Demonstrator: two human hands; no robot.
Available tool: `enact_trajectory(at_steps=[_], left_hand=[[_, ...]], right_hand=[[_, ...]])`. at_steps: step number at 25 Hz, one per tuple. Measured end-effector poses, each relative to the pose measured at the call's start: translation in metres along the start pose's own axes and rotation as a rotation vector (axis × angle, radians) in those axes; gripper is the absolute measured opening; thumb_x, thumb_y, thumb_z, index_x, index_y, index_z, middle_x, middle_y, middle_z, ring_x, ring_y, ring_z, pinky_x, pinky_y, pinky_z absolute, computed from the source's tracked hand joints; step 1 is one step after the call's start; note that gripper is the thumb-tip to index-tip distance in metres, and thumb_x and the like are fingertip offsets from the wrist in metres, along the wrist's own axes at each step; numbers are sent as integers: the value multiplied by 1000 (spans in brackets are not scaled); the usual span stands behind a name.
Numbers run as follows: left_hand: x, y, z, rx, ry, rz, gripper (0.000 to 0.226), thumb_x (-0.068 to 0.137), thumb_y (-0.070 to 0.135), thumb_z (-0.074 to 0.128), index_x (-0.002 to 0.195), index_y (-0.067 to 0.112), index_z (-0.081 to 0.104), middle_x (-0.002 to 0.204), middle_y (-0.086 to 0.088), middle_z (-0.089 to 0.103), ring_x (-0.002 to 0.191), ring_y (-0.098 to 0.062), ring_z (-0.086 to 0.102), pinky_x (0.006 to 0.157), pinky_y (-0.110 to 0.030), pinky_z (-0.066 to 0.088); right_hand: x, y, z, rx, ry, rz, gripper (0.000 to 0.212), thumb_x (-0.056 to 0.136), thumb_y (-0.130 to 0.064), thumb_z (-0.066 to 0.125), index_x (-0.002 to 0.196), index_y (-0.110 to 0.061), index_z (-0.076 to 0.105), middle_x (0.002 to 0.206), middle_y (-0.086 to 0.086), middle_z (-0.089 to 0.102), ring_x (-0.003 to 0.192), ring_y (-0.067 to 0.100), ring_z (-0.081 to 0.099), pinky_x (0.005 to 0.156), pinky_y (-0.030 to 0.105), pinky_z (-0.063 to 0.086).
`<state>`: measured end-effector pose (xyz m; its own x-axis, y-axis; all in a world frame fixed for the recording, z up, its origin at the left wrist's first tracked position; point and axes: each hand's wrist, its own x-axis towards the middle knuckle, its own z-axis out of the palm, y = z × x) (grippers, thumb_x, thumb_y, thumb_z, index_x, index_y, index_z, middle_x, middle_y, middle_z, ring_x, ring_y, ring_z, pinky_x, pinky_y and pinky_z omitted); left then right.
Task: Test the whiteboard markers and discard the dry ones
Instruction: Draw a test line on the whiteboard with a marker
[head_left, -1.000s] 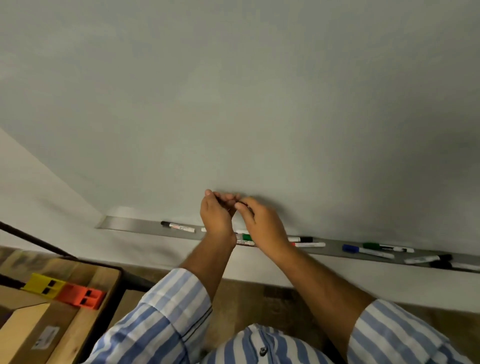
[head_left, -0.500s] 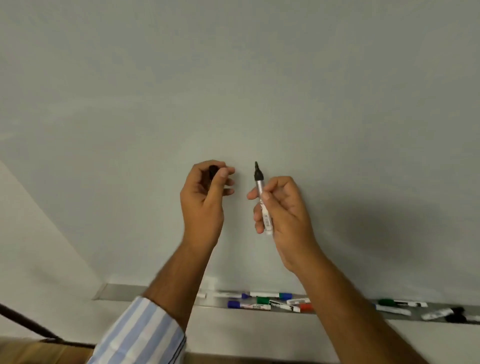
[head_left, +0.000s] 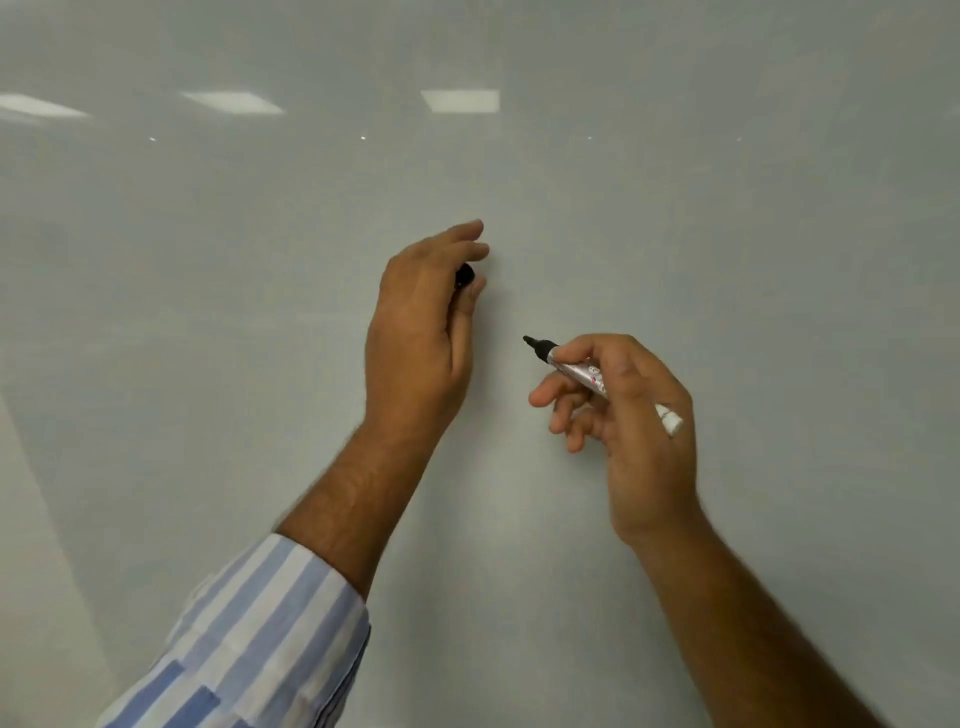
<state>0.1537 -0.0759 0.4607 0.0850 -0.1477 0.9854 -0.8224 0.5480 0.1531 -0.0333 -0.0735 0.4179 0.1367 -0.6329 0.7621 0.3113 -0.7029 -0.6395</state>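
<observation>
My right hand (head_left: 631, 415) grips an uncapped black marker (head_left: 582, 371) with a white barrel, its black tip pointing up-left toward the whiteboard (head_left: 675, 234). Whether the tip touches the board I cannot tell. My left hand (head_left: 421, 332) is raised beside it to the left and holds the marker's black cap (head_left: 464, 274) between thumb and curled fingers. No ink marks show on the board near the tip.
The whiteboard fills almost the whole view, with ceiling lights (head_left: 460, 100) reflected near its top. A paler wall strip (head_left: 31, 545) shows at the lower left. The marker tray lies outside the view.
Both hands pulled the cap off the marker above the tray, then rose up the board. The view tilted upward, so the tray and its markers dropped out of sight.
</observation>
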Motion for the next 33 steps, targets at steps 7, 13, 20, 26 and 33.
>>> enact_trajectory(at_steps=[7,13,20,26,33], left_hand=[[58,-38,18,275,81,163,35,112,20,49,143,13,63,158,-2,53,154,-23,39,127,-54,27],[55,-40,20,334,108,175,38,111,15,50,147,14,60,161,-1,49,157,-20,35,130,-51,24],[49,-40,24,366,93,152,41,111,15,50,152,15,55,165,-1,44,159,-20,30,131,-52,20],[45,-40,25,414,74,142,45,112,19,43,157,17,47,169,0,37,161,-20,25,131,-53,17],[36,-42,26,491,31,126,53,112,26,42,164,18,35,173,0,27,163,-20,16,133,-50,9]], right_hand=[[72,-14,-46,-637,225,-470,26,97,-19,65,119,-11,78,99,1,80,85,18,78,70,39,64],[77,-8,-59,-801,176,-615,25,93,-17,68,111,-7,82,98,0,81,80,12,75,76,24,61],[49,-5,-76,-791,121,-528,26,86,-21,60,88,-8,83,76,-8,75,61,7,67,60,11,49],[84,-23,-88,-859,321,-680,23,98,-11,66,111,1,81,88,7,76,70,18,67,72,13,48],[77,-29,-117,-940,347,-650,19,91,-8,71,104,-2,83,88,7,77,70,21,71,69,21,54]])
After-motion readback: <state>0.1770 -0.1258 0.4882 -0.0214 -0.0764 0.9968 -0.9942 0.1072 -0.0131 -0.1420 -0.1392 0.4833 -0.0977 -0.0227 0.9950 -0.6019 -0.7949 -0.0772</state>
